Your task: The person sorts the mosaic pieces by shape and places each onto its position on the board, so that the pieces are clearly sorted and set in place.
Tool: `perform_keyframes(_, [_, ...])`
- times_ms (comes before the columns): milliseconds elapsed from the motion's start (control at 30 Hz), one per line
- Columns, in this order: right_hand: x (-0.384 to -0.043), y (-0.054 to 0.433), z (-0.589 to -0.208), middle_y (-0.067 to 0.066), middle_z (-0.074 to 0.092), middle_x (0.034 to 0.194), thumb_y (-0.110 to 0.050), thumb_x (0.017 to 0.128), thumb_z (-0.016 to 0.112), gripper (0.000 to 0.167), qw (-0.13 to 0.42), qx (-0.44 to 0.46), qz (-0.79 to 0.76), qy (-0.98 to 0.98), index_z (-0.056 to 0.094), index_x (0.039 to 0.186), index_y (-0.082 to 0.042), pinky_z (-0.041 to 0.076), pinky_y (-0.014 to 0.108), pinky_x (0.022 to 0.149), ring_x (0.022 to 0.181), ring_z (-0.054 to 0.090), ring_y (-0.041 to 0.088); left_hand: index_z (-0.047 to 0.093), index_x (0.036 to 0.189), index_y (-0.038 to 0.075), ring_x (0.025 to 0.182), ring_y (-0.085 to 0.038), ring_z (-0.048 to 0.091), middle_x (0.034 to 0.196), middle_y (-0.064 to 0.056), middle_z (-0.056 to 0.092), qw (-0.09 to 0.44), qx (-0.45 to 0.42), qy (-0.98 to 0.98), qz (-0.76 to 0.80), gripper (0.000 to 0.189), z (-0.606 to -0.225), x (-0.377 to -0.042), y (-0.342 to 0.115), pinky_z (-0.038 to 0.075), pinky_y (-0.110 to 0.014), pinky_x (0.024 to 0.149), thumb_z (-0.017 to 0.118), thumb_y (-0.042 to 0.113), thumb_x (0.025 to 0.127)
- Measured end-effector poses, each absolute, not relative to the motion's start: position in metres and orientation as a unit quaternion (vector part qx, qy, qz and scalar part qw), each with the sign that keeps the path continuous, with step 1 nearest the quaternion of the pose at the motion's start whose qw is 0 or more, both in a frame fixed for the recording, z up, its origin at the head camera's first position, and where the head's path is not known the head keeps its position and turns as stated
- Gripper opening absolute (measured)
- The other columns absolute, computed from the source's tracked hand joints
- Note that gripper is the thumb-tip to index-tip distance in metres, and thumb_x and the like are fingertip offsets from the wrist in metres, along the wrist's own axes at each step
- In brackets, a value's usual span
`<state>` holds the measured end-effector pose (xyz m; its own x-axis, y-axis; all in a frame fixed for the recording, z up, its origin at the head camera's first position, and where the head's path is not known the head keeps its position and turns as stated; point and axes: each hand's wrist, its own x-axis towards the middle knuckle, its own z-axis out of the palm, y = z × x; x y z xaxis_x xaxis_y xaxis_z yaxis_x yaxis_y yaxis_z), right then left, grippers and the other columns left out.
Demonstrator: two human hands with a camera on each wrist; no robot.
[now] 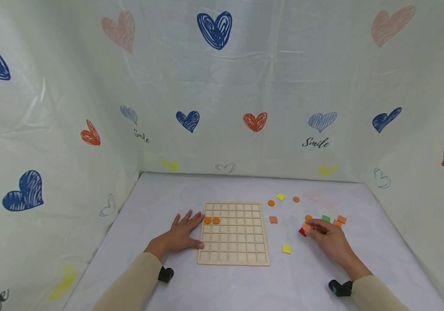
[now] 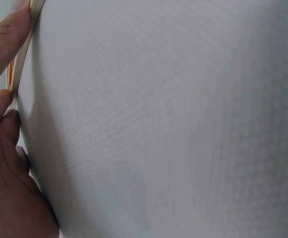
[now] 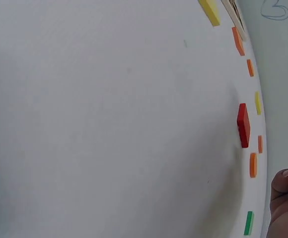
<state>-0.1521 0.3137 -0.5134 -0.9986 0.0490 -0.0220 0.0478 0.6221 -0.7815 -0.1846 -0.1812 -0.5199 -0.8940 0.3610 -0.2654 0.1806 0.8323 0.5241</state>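
Backdrop: pale cloth [image 1: 284, 65] printed with hearts [image 1: 215, 31], behind and beside a white table [image 1: 245, 287].
Board [image 1: 232, 237]: flat on the table between the hands, ruled into cells; two discs [image 1: 215, 220], both orange, sit side by side at the left end of one row.
Left hand [image 1: 182, 233]: fingers spread wide, fingertips and thumb touching the board's left edge, nothing gripped.
Right hand [image 1: 327, 239]: narrow, thumb and fingertips pinching an orange piece [image 1: 306, 226], well apart from the board; round or square, I cannot tell.
Nearest the pinch: red square [image 1: 302, 232] just below or beside it, with a green square [image 1: 326, 218] farther right.
Nearer the board: orange square [image 1: 273, 220] and yellow square [image 1: 286, 249], loose on the table.
Pick-up: seems the step in hand; best to hold the piece by its rim and lift it straight up, since a sideways drag could sweep the red square along.
Bracing: light pressure on the board's edge should do; a hard push might slide the board or jolt the discs.
Carry: a path above the loose squares looks safest.
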Motion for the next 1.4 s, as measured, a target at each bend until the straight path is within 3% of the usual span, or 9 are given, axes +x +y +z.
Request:
perform_keyframes(133, [-0.161,0.302,-0.507,0.009,0.072,0.118,-0.028,0.098,0.078,0.037,0.002,-0.023,0.452,-0.892,0.073,0.131,-0.011,0.057,0.017,0.077,0.096,0.062,0.009,0.033,0.167,0.016,0.165,-0.035,0.005,0.175,-0.005,0.027,0.179,0.143,0.94,0.253,0.108,-0.519,-0.185,-0.181,-0.007,-0.06,0.132,0.087,0.052,0.081])
perform_keyframes(367, [-0.18,0.272,-0.499,0.009,0.07,0.109,-0.022,0.096,0.079,0.035,-0.005,0.0,0.483,-0.876,0.073,0.129,-0.009,0.058,0.024,0.068,0.088,0.063,0.018,0.033,0.167,0.016,0.166,-0.035,0.005,0.175,-0.005,0.027,0.177,0.145,0.941,0.248,0.106,-0.518,-0.186,-0.181,-0.007,-0.059,0.132,0.087,0.051,0.082])
perform_keyframes(933, [-0.209,0.208,-0.496,0.009,0.072,0.11,-0.013,0.096,0.079,0.031,0.003,0.054,0.545,-0.837,0.075,0.126,-0.007,0.057,0.02,0.072,0.09,0.062,0.013,0.033,0.167,0.016,0.166,-0.034,0.004,0.176,-0.004,0.026,0.18,0.149,0.938,0.255,0.106,-0.52,-0.189,-0.181,-0.007,-0.059,0.132,0.087,0.05,0.083])
perform_keyframes(1100, [-0.214,0.193,-0.496,0.01,0.07,0.109,-0.015,0.095,0.08,0.032,-0.01,0.065,0.557,-0.828,0.075,0.125,-0.007,0.053,0.019,0.068,0.088,0.059,0.014,0.033,0.167,0.015,0.166,-0.035,0.005,0.175,-0.005,0.027,0.18,0.15,0.937,0.26,0.105,-0.519,-0.188,-0.182,-0.007,-0.059,0.132,0.087,0.049,0.083])
perform_keyframes(1400, [-0.218,0.159,-0.5,0.006,0.071,0.102,-0.011,0.093,0.08,0.027,-0.008,0.078,0.555,-0.828,0.078,0.121,-0.008,0.052,0.019,0.074,0.09,0.058,0.018,0.033,0.167,0.015,0.166,-0.035,0.005,0.175,-0.005,0.027,0.178,0.15,0.937,0.259,0.106,-0.52,-0.186,-0.182,-0.007,-0.06,0.132,0.087,0.05,0.082])
